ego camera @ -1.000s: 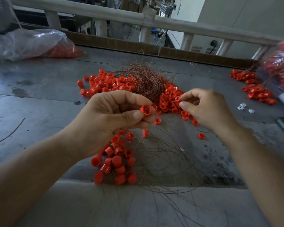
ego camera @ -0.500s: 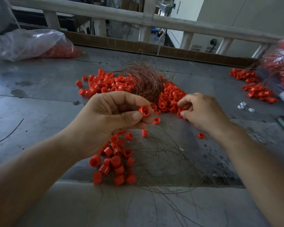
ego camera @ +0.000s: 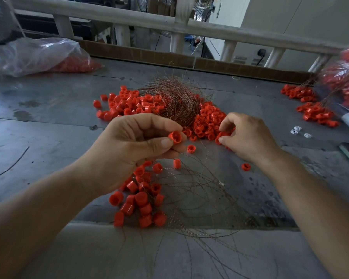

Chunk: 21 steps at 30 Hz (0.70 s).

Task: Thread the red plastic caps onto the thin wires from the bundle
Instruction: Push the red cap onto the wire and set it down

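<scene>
The left hand [ego camera: 137,152] pinches 1 red cap [ego camera: 174,137] between thumb and fingers, above a cap cluster [ego camera: 141,200] lying among fanned wires [ego camera: 199,190]. The wire bundle [ego camera: 175,101] lies behind. The right hand [ego camera: 250,137] pinches a second cap [ego camera: 223,135] at the edge of the loose pile [ego camera: 206,119].

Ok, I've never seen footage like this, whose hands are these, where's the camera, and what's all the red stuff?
There is no machine: a person works bare-handed, filmed by a wide-angle camera on their head, looking down. On the grey table lie a pile of loose red caps, a wire bundle, and, nearer, caps that look strung on wires. The left hand pinches one red cap. The right hand pinches a second cap at the pile's edge. A plastic bag of caps lies far left.
</scene>
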Tool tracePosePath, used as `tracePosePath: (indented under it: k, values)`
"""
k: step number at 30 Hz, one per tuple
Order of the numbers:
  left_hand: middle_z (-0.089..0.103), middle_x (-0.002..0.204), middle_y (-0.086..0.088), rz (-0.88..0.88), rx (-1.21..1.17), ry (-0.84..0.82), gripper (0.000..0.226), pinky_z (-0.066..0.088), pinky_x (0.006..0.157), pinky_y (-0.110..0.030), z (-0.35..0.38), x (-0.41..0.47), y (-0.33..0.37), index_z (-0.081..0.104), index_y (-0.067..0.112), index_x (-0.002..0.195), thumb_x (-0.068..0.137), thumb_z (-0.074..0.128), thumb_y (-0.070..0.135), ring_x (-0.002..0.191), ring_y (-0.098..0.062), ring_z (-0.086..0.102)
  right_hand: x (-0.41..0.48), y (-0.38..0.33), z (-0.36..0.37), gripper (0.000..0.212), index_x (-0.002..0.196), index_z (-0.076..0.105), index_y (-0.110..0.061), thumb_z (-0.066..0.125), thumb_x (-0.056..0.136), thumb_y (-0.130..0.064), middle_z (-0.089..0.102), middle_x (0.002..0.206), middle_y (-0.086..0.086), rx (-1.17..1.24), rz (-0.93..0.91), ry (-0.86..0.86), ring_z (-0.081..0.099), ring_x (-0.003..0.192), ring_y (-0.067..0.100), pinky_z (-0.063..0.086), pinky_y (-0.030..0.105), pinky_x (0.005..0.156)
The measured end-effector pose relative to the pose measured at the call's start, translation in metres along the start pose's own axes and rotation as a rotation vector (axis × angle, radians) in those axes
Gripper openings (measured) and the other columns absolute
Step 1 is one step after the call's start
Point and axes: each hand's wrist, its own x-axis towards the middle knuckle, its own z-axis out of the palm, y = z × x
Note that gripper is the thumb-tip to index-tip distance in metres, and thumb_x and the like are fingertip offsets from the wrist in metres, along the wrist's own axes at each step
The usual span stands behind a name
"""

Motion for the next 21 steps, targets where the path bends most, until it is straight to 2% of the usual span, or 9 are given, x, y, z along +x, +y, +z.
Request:
tracePosePath:
  k: [3, 6, 9, 11, 13, 16, 21]
  values:
    - [0.073, 0.082, -0.005, 0.000, 0.014, -0.006, 0.020, 0.054, 0.065, -0.019, 0.001, 0.000, -0.001, 0.074, 0.016, 0.081, 0.065, 0.071, 0.007, 0.077, -0.015, 0.070, 0.001, 0.000, 0.001, 0.021, 0.076, 0.055, -0.021, 0.071, 0.074, -0.009, 0.049, 0.066, -0.016, 0.081, 0.000, 0.023, 0.052, 0.066, 0.010, 0.040, 0.023, 0.065]
    - [0.073, 0.082, -0.005, -0.001, 0.008, -0.004, 0.022, 0.054, 0.066, -0.019, 0.000, 0.001, -0.001, 0.074, 0.017, 0.082, 0.062, 0.067, 0.012, 0.079, -0.016, 0.070, 0.002, -0.001, -0.005, 0.019, 0.075, 0.060, -0.022, 0.071, 0.076, -0.006, 0.055, 0.066, -0.013, 0.286, 0.046, 0.060, 0.050, 0.060, 0.001, 0.041, 0.013, 0.060]
    - [0.073, 0.083, -0.006, -0.005, 0.008, 0.004, 0.023, 0.054, 0.065, -0.019, -0.001, 0.001, 0.001, 0.075, 0.017, 0.081, 0.060, 0.067, 0.014, 0.079, -0.017, 0.070, 0.001, -0.009, -0.015, 0.019, 0.072, 0.063, -0.020, 0.067, 0.079, -0.002, 0.060, 0.062, -0.008, 0.673, 0.090, 0.026, 0.056, 0.058, 0.004, 0.046, 0.016, 0.058]
    - [0.073, 0.081, -0.006, -0.006, 0.015, 0.012, 0.023, 0.054, 0.065, -0.018, 0.000, 0.000, 0.001, 0.075, 0.016, 0.081, 0.059, 0.067, 0.014, 0.078, -0.016, 0.070, -0.003, -0.018, -0.019, 0.016, 0.074, 0.063, -0.015, 0.062, 0.080, 0.000, 0.064, 0.058, -0.006, 0.971, 0.128, -0.062, 0.060, 0.055, 0.004, 0.049, 0.015, 0.054]
    - [0.073, 0.081, -0.006, -0.006, 0.029, 0.020, 0.020, 0.054, 0.065, -0.018, 0.000, 0.000, 0.001, 0.075, 0.017, 0.081, 0.062, 0.068, 0.012, 0.078, -0.016, 0.070, -0.006, -0.027, -0.021, 0.006, 0.077, 0.062, -0.011, 0.060, 0.076, -0.005, 0.065, 0.058, -0.003, 1.167, 0.164, -0.170, 0.061, 0.053, 0.005, 0.050, 0.015, 0.051]
    - [0.073, 0.082, -0.005, -0.011, 0.049, 0.023, 0.019, 0.054, 0.065, -0.018, 0.000, -0.001, 0.001, 0.075, 0.018, 0.080, 0.066, 0.067, 0.009, 0.078, -0.017, 0.070, -0.012, -0.037, -0.022, 0.014, 0.080, 0.061, -0.011, 0.058, 0.067, -0.015, 0.065, 0.059, -0.001, 1.309, 0.194, -0.293, 0.060, 0.051, 0.006, 0.050, 0.016, 0.049]
    - [0.073, 0.079, -0.006, -0.022, 0.060, 0.055, 0.024, 0.054, 0.063, -0.018, 0.002, 0.000, 0.002, 0.075, 0.019, 0.079, 0.061, 0.062, 0.009, 0.076, -0.016, 0.070, -0.018, -0.047, -0.019, 0.014, 0.079, 0.060, -0.009, 0.056, 0.067, -0.013, 0.065, 0.059, 0.000, 1.386, 0.211, -0.391, 0.060, 0.050, 0.006, 0.048, 0.016, 0.046]
